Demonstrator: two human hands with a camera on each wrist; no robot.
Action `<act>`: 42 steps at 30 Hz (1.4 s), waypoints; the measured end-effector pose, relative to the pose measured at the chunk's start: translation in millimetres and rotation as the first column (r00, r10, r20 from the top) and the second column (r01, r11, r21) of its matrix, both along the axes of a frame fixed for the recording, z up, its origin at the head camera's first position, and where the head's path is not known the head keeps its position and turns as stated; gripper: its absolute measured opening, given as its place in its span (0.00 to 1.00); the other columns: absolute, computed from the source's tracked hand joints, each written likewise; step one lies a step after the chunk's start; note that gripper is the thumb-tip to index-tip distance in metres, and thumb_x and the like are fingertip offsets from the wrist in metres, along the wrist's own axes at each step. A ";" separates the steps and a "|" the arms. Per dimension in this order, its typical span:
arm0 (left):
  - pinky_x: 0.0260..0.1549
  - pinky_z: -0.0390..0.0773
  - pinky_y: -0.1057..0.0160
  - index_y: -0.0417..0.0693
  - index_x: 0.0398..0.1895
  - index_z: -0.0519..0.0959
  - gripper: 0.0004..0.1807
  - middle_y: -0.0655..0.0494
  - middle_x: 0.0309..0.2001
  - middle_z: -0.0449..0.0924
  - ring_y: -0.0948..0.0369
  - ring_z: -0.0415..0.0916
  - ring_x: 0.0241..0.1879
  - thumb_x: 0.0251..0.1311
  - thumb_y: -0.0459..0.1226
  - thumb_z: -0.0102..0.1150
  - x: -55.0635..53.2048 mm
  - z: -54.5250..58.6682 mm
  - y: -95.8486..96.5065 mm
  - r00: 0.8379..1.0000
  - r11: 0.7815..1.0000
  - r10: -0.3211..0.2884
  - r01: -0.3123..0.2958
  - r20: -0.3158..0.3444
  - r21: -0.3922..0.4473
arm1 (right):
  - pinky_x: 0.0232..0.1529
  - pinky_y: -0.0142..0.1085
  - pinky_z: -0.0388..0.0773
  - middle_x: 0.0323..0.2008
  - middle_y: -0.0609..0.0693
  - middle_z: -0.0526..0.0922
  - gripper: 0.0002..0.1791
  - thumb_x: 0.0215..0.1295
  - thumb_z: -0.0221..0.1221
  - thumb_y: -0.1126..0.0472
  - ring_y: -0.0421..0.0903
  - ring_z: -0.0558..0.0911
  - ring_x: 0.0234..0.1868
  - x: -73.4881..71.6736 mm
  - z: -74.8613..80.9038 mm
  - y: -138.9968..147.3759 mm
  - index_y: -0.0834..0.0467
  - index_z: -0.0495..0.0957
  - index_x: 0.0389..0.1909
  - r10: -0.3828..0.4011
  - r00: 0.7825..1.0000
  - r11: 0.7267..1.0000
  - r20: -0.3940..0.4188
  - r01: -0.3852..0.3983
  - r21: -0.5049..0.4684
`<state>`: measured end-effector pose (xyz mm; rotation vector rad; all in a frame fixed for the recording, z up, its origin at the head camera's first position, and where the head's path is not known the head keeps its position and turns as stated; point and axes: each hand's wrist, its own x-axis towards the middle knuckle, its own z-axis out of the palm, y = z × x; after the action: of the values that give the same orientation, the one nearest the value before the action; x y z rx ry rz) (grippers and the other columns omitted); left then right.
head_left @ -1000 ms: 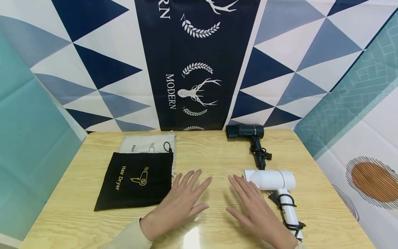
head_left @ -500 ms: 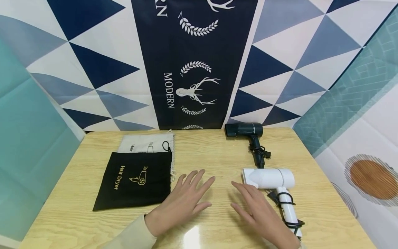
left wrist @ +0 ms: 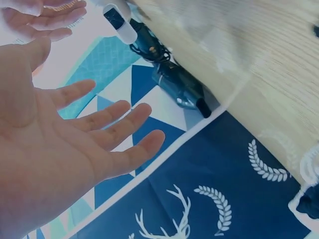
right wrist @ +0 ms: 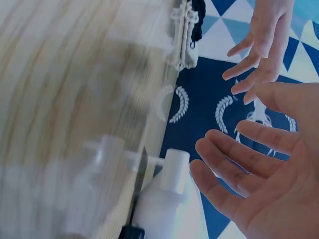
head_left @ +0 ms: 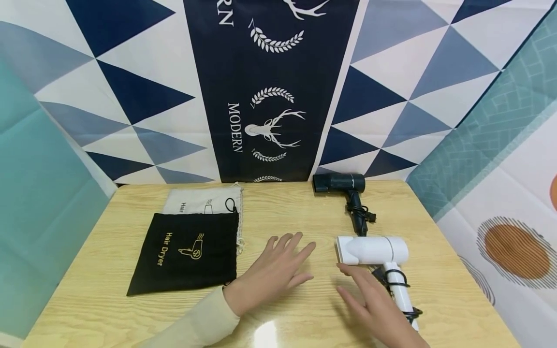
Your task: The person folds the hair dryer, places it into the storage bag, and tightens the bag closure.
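Observation:
My left hand (head_left: 274,275) hovers over the middle of the table, fingers spread and holding nothing. To its left lies a black drawstring bag (head_left: 187,253) printed "Hair Dryer", partly covering a white bag (head_left: 202,199) behind it. My right hand (head_left: 378,304) is held with relaxed fingers just in front of a white hair dryer (head_left: 372,250), its fingertips close to the nozzle. That dryer lies on its side with a black cord wrapped round its handle. Farther back is a black hair dryer (head_left: 339,182), also shown in the left wrist view (left wrist: 179,84), its cord bundled at the handle.
The wooden table (head_left: 278,208) ends at a patterned cloth backdrop (head_left: 265,96) of triangles and deer heads. A teal panel (head_left: 48,193) rises on the left, and a printed cloth (head_left: 500,217) hangs along the right side.
My left hand has moved right across the table. My right hand has drawn slightly right and nearer to me, its fingers less spread. The bags and hair dryers have stayed in place.

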<state>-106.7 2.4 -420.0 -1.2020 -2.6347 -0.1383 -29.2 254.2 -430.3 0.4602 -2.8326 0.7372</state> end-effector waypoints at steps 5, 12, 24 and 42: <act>0.54 0.74 0.47 0.57 0.73 0.63 0.33 0.49 0.64 0.68 0.51 0.70 0.61 0.74 0.61 0.35 -6.5 1.1 11.3 0.999 1.000 -0.017 0.017 0.040 0.014 | 0.48 0.49 0.79 0.59 0.45 0.78 0.22 0.71 0.60 0.54 0.46 0.78 0.55 1.8 3.5 10.7 0.53 0.74 0.64 -0.046 0.998 0.998 0.030 0.047 -0.032; 0.51 0.76 0.48 0.54 0.72 0.65 0.33 0.48 0.63 0.69 0.51 0.73 0.59 0.74 0.60 0.35 -19.4 -3.3 16.8 0.996 1.000 0.009 -0.011 0.083 0.017 | 0.47 0.52 0.79 0.56 0.50 0.80 0.20 0.73 0.58 0.52 0.49 0.80 0.52 3.0 6.9 25.1 0.55 0.75 0.62 -0.123 0.990 0.991 0.070 0.127 -0.048; 0.55 0.74 0.48 0.54 0.74 0.64 0.35 0.47 0.68 0.66 0.51 0.69 0.63 0.74 0.62 0.29 -31.5 -0.7 37.3 0.985 1.000 0.001 -0.006 0.175 0.025 | 0.36 0.35 0.81 0.51 0.54 0.83 0.20 0.74 0.57 0.53 0.44 0.83 0.41 5.1 6.1 39.8 0.58 0.76 0.60 -0.225 0.970 0.967 0.096 0.234 -0.102; 0.58 0.73 0.47 0.58 0.74 0.63 0.33 0.48 0.70 0.63 0.51 0.69 0.64 0.74 0.62 0.30 -39.3 5.6 78.3 0.973 0.999 -0.037 0.030 0.228 0.031 | 0.36 0.41 0.83 0.50 0.57 0.84 0.18 0.70 0.61 0.55 0.45 0.85 0.41 17.2 3.2 54.4 0.59 0.78 0.57 -0.358 0.933 0.929 0.034 0.360 -0.085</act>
<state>-146.0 80.7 -414.4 -1.2924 -2.7969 -0.3379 -12.0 308.6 -427.1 -0.0826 -2.7668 0.7879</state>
